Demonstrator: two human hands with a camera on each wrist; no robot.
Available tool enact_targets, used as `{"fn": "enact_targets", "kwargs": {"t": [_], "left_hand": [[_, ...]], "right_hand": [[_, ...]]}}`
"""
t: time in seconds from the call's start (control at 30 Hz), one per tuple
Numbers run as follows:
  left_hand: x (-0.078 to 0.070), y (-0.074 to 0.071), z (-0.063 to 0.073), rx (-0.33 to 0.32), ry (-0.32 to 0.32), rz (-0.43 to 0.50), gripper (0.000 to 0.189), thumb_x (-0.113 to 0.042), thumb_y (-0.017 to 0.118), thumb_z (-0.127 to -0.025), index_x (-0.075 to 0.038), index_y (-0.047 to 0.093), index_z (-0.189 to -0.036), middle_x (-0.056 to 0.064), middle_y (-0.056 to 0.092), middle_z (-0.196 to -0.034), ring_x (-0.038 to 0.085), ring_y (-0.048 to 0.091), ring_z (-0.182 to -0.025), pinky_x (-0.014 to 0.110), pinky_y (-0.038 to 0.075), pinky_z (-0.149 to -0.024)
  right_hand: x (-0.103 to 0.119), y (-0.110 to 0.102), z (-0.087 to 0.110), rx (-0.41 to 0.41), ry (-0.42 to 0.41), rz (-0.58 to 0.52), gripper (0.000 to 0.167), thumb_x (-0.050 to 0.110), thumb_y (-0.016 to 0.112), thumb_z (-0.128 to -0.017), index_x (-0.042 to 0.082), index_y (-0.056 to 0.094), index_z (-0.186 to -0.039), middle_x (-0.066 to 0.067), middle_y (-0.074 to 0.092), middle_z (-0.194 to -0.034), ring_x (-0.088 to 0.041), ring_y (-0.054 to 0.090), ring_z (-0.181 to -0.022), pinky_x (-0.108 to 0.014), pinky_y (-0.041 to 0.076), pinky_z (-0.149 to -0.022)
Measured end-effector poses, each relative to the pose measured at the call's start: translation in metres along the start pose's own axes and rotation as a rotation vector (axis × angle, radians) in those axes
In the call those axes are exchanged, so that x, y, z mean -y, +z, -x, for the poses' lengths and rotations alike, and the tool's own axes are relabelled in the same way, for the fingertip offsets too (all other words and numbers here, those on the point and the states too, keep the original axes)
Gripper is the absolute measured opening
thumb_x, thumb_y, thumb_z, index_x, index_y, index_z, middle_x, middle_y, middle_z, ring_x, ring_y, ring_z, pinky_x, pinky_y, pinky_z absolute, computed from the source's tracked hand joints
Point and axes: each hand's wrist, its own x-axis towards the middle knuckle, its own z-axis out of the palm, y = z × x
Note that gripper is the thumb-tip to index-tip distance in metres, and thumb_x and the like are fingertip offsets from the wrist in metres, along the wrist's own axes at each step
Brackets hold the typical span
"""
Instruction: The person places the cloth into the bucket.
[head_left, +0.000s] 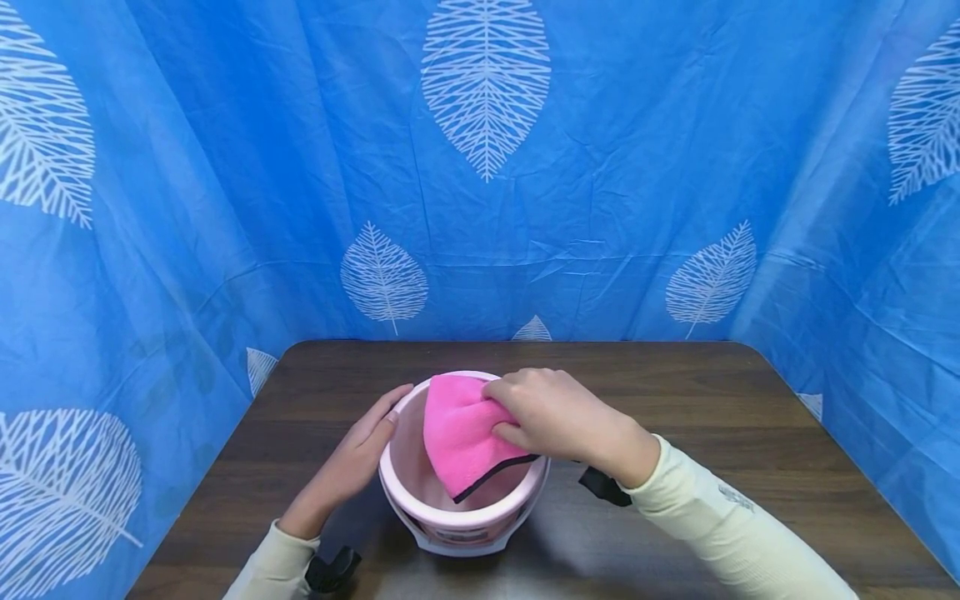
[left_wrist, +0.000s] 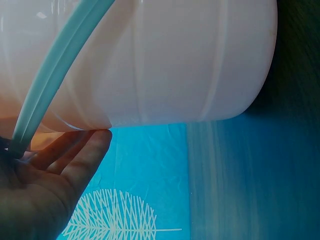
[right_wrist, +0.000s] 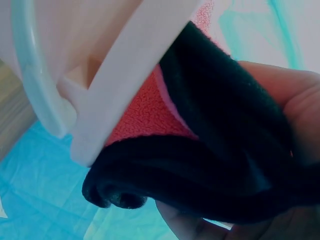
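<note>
A pale pink bucket (head_left: 401,492) with a light handle (left_wrist: 55,70) stands upright on the table. My left hand (head_left: 360,450) holds it at the left side, thumb at the rim; in the left wrist view its fingers (left_wrist: 82,157) lie along the outer wall. My right hand (head_left: 551,417) grips a bright pink cloth (head_left: 461,433) with a black edge, bunched at the bucket's right rim. Part of this cloth hangs inside the bucket. Seen from the right wrist, black edging (right_wrist: 210,180) folds between the thumb and fingers beside the rim.
The dark wooden table (head_left: 675,400) has rounded far corners. Blue curtains (head_left: 600,167) with white leaf prints enclose it at the back and both sides. A dark wrist strap piece (head_left: 603,486) sits under the right wrist, and another (head_left: 333,569) by the left sleeve.
</note>
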Motion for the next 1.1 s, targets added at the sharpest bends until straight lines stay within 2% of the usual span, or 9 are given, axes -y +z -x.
{"fn": "enact_targets", "kwargs": {"t": [0.43, 0.8, 1.1], "left_hand": [[0.001, 0.001, 0.000, 0.002, 0.016, 0.007, 0.046, -0.023, 0.037, -0.111, -0.009, 0.038, -0.154, 0.017, 0.042, -0.155, 0.041, 0.044, -0.139, 0.057, 0.040, -0.108], [0.003, 0.001, 0.001, -0.006, 0.017, 0.009, 0.046, -0.023, 0.037, -0.111, -0.009, 0.039, -0.154, 0.015, 0.045, -0.154, 0.038, 0.046, -0.138, 0.056, 0.041, -0.108], [-0.002, 0.001, 0.000, 0.012, 0.026, 0.031, 0.046, -0.022, 0.036, -0.111, -0.006, 0.038, -0.154, 0.018, 0.045, -0.153, 0.039, 0.045, -0.139, 0.055, 0.039, -0.110]], "right_hand": [[0.005, 0.003, -0.006, 0.037, -0.007, -0.014, 0.015, 0.019, 0.078, -0.084, 0.012, 0.068, -0.093, 0.007, 0.059, -0.072, -0.013, 0.054, -0.064, -0.033, 0.047, -0.058], [0.009, 0.007, -0.011, 0.101, 0.014, -0.035, 0.018, 0.020, 0.079, -0.085, 0.011, 0.071, -0.099, 0.008, 0.057, -0.070, -0.010, 0.051, -0.061, -0.029, 0.045, -0.057], [0.013, 0.010, -0.014, 0.137, 0.031, -0.047, 0.022, 0.022, 0.080, -0.085, 0.011, 0.072, -0.102, 0.008, 0.055, -0.069, -0.010, 0.050, -0.060, -0.027, 0.045, -0.055]]}}
